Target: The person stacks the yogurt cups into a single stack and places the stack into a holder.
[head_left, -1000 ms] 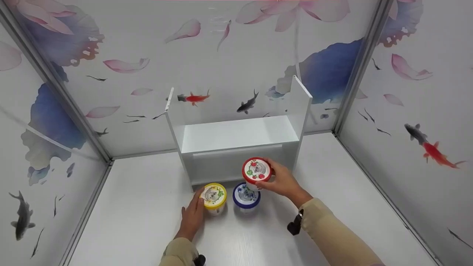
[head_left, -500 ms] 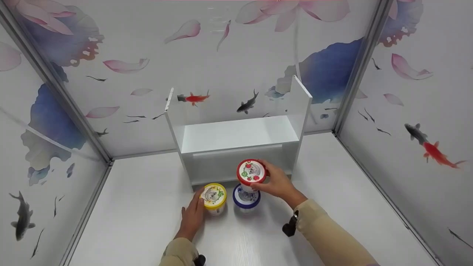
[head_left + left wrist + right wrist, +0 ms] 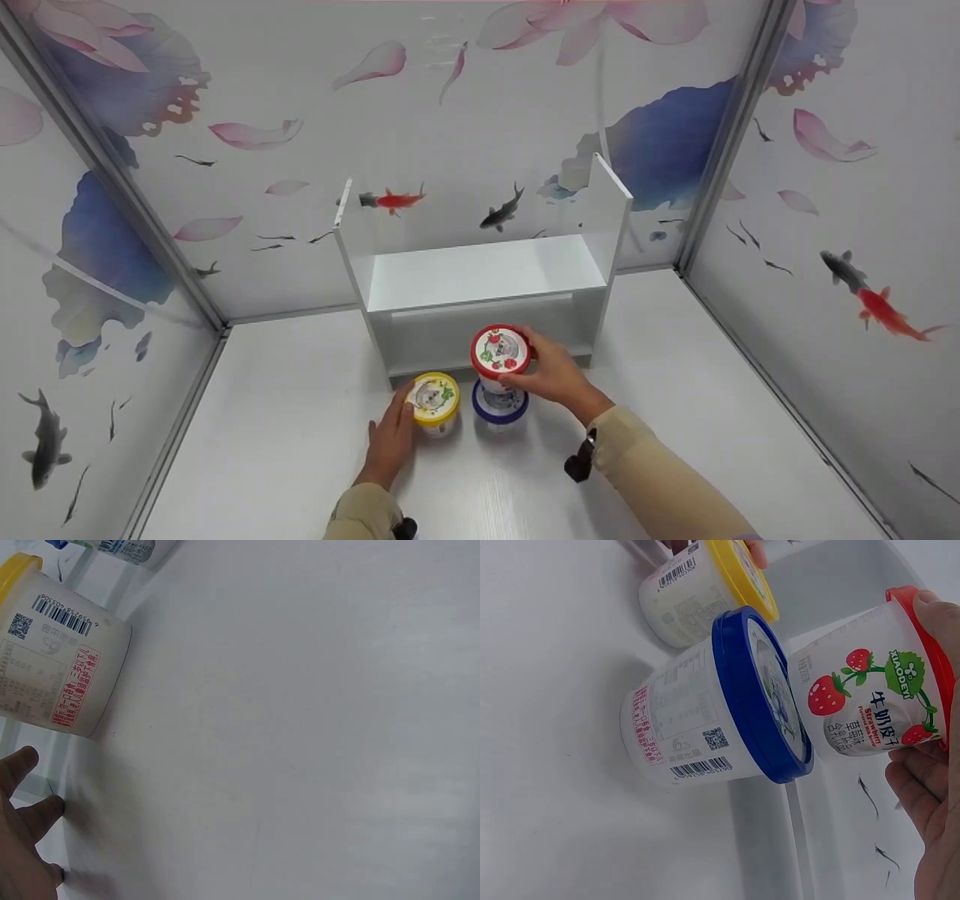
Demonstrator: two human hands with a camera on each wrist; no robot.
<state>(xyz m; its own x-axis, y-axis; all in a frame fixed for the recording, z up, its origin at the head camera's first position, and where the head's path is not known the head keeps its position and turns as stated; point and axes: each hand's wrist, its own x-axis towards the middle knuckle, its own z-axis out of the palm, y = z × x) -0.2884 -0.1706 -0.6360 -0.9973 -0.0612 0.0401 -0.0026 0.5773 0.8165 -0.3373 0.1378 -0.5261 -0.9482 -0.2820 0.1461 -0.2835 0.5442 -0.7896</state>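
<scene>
In the head view my right hand (image 3: 553,369) grips a strawberry milk-pudding cup with a red lid (image 3: 501,351) by its rim, thumb in front and fingers behind. The cup's base is over a blue-lidded cup (image 3: 501,412), overlapping the lid's far part. The right wrist view shows the red-lidded cup (image 3: 874,686) tilted in frame, its base at the blue lid (image 3: 761,694). To the left, my left hand (image 3: 390,435) touches the side of a yellow-lidded cup (image 3: 433,399). Several of its fingers (image 3: 37,817) extend apart from that cup in the left wrist view.
A white two-level shelf (image 3: 487,274) with upright side panels stands just behind the cups. White walls (image 3: 300,105) printed with flowers and fish enclose the white table (image 3: 285,420) at the back and both sides.
My right hand has moved left with the red-lidded cup, bringing it over the blue-lidded one. My left hand and the yellow-lidded cup have stayed in place.
</scene>
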